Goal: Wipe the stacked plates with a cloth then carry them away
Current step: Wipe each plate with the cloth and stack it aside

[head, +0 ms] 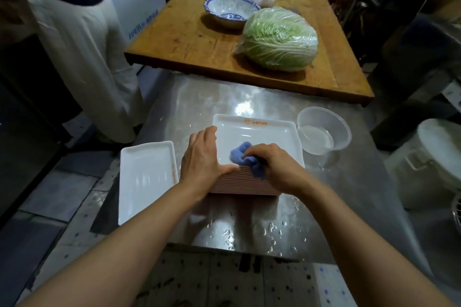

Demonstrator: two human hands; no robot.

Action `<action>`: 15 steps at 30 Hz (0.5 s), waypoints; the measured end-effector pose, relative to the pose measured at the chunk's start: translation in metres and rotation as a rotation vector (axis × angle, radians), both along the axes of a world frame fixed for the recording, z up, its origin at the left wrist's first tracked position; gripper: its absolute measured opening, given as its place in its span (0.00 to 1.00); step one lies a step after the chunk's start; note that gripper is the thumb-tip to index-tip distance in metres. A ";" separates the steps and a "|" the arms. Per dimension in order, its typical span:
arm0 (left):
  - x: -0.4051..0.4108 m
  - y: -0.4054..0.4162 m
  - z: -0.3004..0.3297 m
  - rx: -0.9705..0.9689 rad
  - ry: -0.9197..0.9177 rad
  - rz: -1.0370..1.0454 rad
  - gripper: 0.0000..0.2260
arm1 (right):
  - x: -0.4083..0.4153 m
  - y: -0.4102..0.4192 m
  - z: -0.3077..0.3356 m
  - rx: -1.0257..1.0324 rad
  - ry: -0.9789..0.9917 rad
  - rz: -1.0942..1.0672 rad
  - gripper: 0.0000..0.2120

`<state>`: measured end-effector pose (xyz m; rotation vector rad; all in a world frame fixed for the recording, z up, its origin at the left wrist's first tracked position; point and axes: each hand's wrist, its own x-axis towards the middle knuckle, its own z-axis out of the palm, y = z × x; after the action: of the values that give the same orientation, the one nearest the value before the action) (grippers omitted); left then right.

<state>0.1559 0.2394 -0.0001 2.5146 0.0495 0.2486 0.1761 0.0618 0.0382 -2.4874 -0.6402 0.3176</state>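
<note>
A tall stack of white rectangular plates (pixel 259 132) stands on the wet steel table (pixel 249 222); the top plate has an orange mark at its far rim. My right hand (pixel 277 164) grips a bunched blue cloth (pixel 245 157) on the near part of the top plate. My left hand (pixel 202 157) lies on the stack's near left corner, fingers along the left rim and thumb along the front edge. Left of the stack, a single white plate (pixel 147 179) overhangs the table's left edge.
A clear plastic tub (pixel 324 132) holding some water stands just right of the stack. Beyond lies a wooden table (pixel 189 40) with a wrapped cabbage (pixel 279 38) and a blue-patterned bowl (pixel 230 11). A person in white (pixel 82 57) stands at the left. White bucket (pixel 434 164) at right.
</note>
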 end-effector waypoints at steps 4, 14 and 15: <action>0.002 -0.003 0.004 0.042 0.037 0.028 0.43 | -0.010 -0.040 0.003 -0.229 -0.109 -0.165 0.05; -0.012 -0.032 0.012 0.358 -0.150 -0.220 0.19 | -0.029 -0.084 0.021 -0.233 -0.299 -0.410 0.05; -0.013 -0.039 0.012 0.362 -0.149 -0.260 0.16 | -0.032 -0.088 0.022 -0.152 -0.267 -0.454 0.06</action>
<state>0.1432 0.2002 0.0119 2.8120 -0.4146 0.3627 0.1443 -0.0265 0.0600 -2.7549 -0.1376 -0.1455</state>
